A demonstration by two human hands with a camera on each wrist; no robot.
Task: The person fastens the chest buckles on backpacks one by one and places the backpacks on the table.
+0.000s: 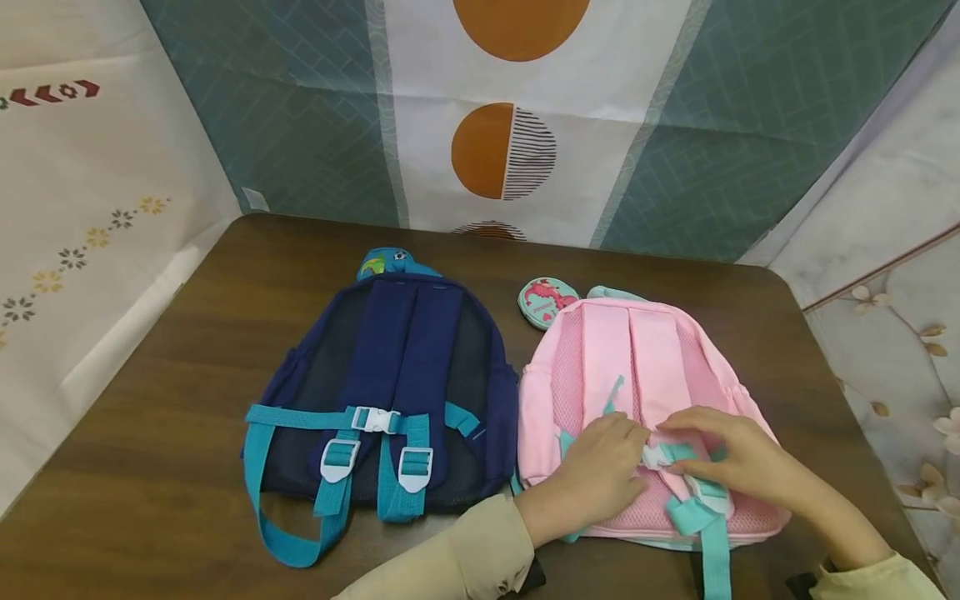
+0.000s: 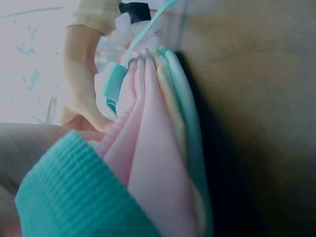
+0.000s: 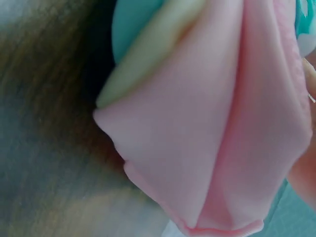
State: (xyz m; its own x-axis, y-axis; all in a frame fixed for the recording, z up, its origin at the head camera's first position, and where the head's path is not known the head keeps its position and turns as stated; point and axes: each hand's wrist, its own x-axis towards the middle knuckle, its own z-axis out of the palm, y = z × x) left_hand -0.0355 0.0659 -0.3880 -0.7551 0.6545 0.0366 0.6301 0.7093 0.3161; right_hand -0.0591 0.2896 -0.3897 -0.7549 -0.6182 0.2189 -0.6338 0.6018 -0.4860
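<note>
A pink backpack (image 1: 573, 350) lies with its shoulder straps facing up on the table. Over its lower middle sits a white side-release buckle (image 1: 656, 456) on a turquoise strap (image 1: 678, 452). My left hand (image 1: 603, 467) grips the buckle's left end, and its fingers hide that side. From the right, my right hand (image 1: 738, 458) pinches the buckle's other end between thumb and fingers. The left wrist view has a turquoise strap (image 2: 84, 192) close up and the pink side of the bag (image 2: 155, 158). In the right wrist view, the bag's pink side panel (image 3: 182, 118) covers most of the work.
To the left lies a navy backpack (image 1: 367, 350) with its white chest buckle (image 1: 375, 419) fastened. A round turquoise tag (image 1: 546, 302) is beside the pink bag's top. The wooden table (image 1: 150, 417) meets hanging patterned cloths (image 1: 300, 108) at the back and sides.
</note>
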